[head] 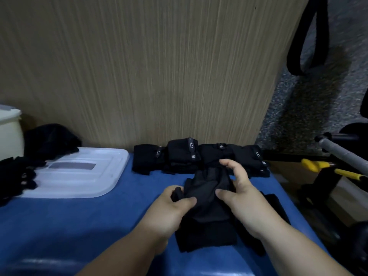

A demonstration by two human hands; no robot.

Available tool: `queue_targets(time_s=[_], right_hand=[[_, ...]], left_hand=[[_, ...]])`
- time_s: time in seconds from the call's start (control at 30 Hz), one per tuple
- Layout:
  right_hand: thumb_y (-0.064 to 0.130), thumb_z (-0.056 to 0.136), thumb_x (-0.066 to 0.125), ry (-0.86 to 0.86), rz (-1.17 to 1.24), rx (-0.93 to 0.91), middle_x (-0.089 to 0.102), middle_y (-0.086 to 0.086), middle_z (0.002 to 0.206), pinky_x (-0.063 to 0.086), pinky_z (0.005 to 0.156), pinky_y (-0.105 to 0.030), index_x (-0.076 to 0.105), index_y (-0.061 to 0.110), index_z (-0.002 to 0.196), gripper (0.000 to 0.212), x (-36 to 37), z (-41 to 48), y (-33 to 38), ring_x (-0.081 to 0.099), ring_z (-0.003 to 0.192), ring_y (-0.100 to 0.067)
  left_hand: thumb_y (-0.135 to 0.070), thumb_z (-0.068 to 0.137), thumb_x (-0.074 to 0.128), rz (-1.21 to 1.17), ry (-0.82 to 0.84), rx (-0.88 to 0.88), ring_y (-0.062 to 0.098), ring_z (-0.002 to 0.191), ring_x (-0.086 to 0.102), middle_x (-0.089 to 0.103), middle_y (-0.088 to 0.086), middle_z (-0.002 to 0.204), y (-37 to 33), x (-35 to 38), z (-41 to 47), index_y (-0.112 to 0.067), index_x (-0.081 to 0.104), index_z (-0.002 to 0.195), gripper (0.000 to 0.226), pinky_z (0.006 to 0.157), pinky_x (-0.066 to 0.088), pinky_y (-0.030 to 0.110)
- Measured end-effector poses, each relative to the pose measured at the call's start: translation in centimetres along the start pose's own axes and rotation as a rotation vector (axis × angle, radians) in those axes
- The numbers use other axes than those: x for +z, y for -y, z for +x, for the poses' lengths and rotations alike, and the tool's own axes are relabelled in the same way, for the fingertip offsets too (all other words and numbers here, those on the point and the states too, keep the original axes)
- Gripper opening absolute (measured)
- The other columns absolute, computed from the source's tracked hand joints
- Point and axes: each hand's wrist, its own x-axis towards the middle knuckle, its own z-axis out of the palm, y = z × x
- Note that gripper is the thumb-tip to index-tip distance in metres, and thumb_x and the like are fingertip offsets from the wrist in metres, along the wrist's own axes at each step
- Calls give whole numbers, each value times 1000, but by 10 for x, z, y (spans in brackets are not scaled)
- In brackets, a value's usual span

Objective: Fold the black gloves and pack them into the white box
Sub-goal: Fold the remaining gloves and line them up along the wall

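Mid-fold: your left hand (173, 208) and right hand (244, 200) clamp fingers (187, 200) on black glove (207, 196) over blue worktop (79, 226). Folded gloves (191, 156) rowed behind. Unfolded pile (18, 176) left. White box (10, 132) far left; packing likely unstarted.

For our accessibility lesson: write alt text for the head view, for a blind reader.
A left hand and a right hand grip a black glove on a blue surface. Behind it, a row of folded black gloves lies before a wood-grain panel; a white lid lies to the left.
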Motion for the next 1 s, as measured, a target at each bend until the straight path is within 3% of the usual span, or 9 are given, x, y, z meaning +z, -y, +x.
queue_targets(time_s=[0.07,0.13,0.2,0.33,0.43,0.57,0.73,0.9,1.0], right_hand=[[17,92,59,20,-356,-38,62,16,114,52,80,-21,32,59,125,60,-4,-5,2,63,95,-6],[30,92,58,-30,-790,-119,38,10,140,39,98,-22,19,51,140,65,-3,-8,-3,41,125,-10],[37,93,53,-68,-950,-241,20,11,151,23,114,-27,17,40,146,64,1,-11,-6,14,140,-10],[44,98,41,107,-986,-354,24,17,154,8,118,-21,31,32,147,51,5,-14,-5,10,144,-2],[47,100,31,353,-1046,-267,7,16,159,-2,118,-23,15,31,152,56,11,-16,-9,-4,146,-2],[50,101,23,493,-1143,-177,-9,12,160,-12,117,-28,4,26,153,61,17,-20,-14,-16,144,-4],[56,98,23,530,-1200,-145,-12,10,159,-14,117,-30,0,23,153,68,18,-22,-13,-19,143,-4],[63,94,28,436,-1226,-171,1,6,161,-11,116,-26,8,19,154,76,4,-25,-1,-10,146,-6],[56,96,33,281,-1192,-172,20,6,158,4,117,-23,22,21,152,66,-19,-25,4,10,146,-10]], left_hand=[[-34,87,66,212,-24,38,16,88,64,62,-3,101,-1,-2,-2,-22,51,107,28,68,56,29],[-43,83,69,340,0,54,10,87,63,48,-13,107,-2,-5,-2,-25,41,116,47,71,58,25],[-44,80,71,417,13,57,8,86,62,38,-12,115,-3,-10,-1,-28,33,127,63,72,58,24],[-18,84,68,402,18,48,16,85,65,47,1,110,-4,-24,2,-26,39,121,49,82,58,33],[-5,83,60,412,52,43,20,86,67,51,6,107,-2,-30,4,-26,43,116,42,87,56,39],[-6,84,66,376,-18,169,19,79,67,57,3,96,2,-20,6,-22,48,110,36,80,57,29],[-13,85,65,528,-61,337,3,72,60,63,-7,88,9,-11,8,-32,46,96,29,62,44,8],[-14,87,60,764,-48,505,-5,87,56,60,-17,91,22,-3,7,-34,48,92,24,77,45,11],[-19,89,56,921,-25,604,-2,96,52,57,-21,98,28,2,8,-37,52,98,21,86,44,19]])
